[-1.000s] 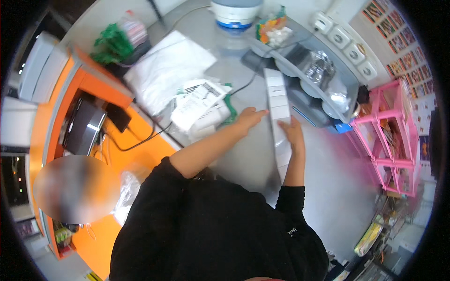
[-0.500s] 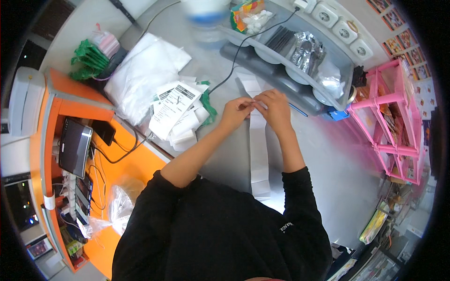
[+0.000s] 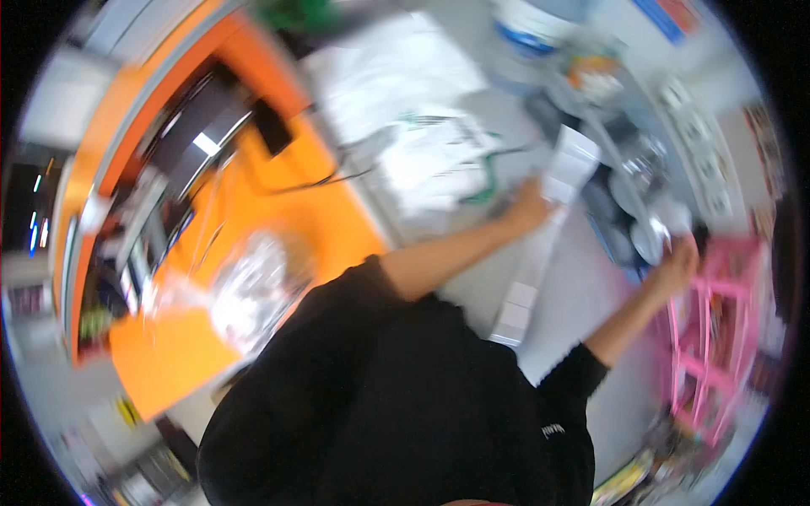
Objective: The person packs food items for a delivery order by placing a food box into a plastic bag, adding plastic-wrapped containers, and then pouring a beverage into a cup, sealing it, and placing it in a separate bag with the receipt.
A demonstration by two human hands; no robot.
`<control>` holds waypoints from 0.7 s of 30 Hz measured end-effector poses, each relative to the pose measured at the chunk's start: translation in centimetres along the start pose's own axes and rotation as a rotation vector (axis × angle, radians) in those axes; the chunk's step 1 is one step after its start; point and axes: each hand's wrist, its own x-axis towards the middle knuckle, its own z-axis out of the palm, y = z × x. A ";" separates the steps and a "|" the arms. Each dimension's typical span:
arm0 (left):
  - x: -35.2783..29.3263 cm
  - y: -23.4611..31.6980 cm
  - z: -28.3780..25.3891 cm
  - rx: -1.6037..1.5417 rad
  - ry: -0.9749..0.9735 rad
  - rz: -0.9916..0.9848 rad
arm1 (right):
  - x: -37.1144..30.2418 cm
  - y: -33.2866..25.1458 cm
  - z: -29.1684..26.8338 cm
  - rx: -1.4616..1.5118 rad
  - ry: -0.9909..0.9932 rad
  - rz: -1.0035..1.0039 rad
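Observation:
A long strip of white labels [image 3: 521, 295] stretches across the grey tabletop from beside the tray toward my body. At its far part, my left hand [image 3: 533, 206] has its fingers closed on the strip's edge. Off to the right, my right hand [image 3: 677, 265] is raised by the near end of the grey tray [image 3: 626, 192] and the pink rack [image 3: 710, 337]. Motion blur smears its fingers, so what it may hold does not show. Printed paper slips [image 3: 434, 164] lie heaped to the left of my left hand.
White plastic bags [image 3: 392, 80] are piled behind the slips. A white and blue tub [image 3: 540, 25] stands at the back. Wall sockets [image 3: 696, 131] line the right side. On the left, an orange desk [image 3: 325, 223] holds a dark screen [image 3: 198, 131] and a clear plastic bag [image 3: 257, 287].
My hands, together over the strip before, are now apart. The right one has moved right toward the rack; the left stays at the strip. The whole view has turned and blurred.

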 end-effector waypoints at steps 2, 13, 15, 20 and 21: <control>-5.1 1.6 -0.5 -0.145 0.131 0.175 | -4.2 -2.2 0.4 0.117 -0.113 0.013; -37.6 -0.6 -26.1 0.265 0.877 0.460 | -35.1 -6.8 12.5 0.743 -0.730 0.875; -40.7 -1.7 -31.0 0.245 1.208 0.091 | -39.4 -8.8 12.3 0.776 -0.765 0.893; -37.2 -4.6 -38.8 0.349 0.693 -0.141 | -48.7 -10.7 10.4 0.879 -0.785 0.848; -36.3 -4.2 -39.4 0.281 0.591 -0.238 | -50.3 -11.1 10.5 0.890 -0.767 0.799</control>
